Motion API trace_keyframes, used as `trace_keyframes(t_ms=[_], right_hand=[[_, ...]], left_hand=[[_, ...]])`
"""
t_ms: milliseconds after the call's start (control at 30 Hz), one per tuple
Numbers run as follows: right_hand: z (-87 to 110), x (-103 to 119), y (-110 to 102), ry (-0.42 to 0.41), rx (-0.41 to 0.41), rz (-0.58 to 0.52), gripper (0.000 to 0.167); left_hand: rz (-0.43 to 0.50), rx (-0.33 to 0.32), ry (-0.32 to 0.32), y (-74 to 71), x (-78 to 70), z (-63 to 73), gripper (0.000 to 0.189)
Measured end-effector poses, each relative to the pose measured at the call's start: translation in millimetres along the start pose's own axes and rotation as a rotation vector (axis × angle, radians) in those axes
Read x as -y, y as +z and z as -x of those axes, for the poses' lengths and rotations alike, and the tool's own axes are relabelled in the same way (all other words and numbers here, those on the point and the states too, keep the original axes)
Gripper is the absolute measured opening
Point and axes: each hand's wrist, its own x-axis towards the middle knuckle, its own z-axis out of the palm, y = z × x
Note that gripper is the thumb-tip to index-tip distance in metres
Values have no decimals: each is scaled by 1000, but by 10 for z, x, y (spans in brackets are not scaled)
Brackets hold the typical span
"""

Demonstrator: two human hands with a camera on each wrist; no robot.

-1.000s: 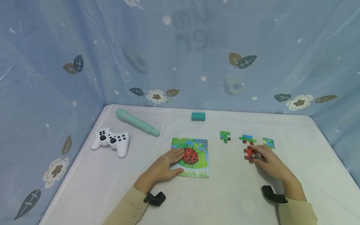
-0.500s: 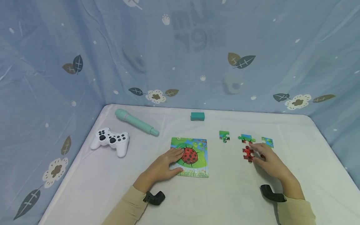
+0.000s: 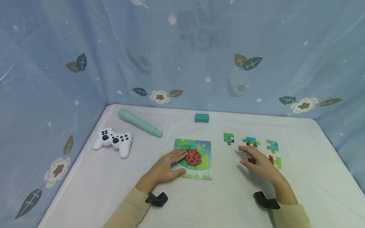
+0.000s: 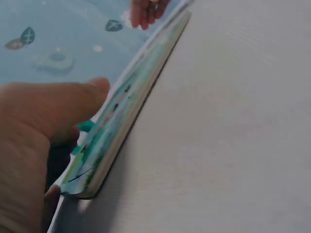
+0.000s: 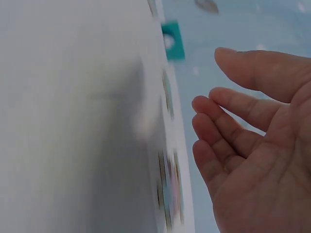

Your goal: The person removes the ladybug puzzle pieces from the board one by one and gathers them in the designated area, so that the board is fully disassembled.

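My left hand rests with its fingers on the left side of a square ladybug jigsaw puzzle; the thumb lies at its lower left edge. In the left wrist view the thumb is stretched out beside the puzzle's edge. My right hand hovers over the table with nothing in it, fingers spread and relaxed in the right wrist view. Beneath it a red puzzle piece is partly hidden. Around it lie a tree piece, a blue-green piece, a red-and-green piece and a green corner piece.
A white game controller lies at the left, with a mint-green toy microphone behind it. Near the back edge sits a small teal block. A blue patterned cloth rises behind the white table.
My right hand has let go of the red puzzle piece, lifted and moved left over it, uncovering the red-and-green piece. My left hand has stayed on the puzzle.
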Motion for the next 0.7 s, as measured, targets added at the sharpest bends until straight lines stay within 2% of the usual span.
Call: trace_keyframes(t_ms=[100, 233, 400, 600, 700], right_hand=[[-95, 102, 125, -5, 46, -22, 49], [-270, 246, 326, -55, 87, -30, 49], [-472, 472, 585, -139, 144, -15, 50], [-659, 769, 843, -160, 236, -26, 52], [-747, 891, 946, -166, 257, -34, 49]], left_hand=[[-27, -24, -37, -17, 33, 3, 67], [-80, -31, -84, -42, 79, 7, 74], [-111, 4, -95, -69, 122, 9, 78], [-137, 13, -88, -89, 124, 18, 79], [-147, 8, -81, -94, 118, 24, 79]])
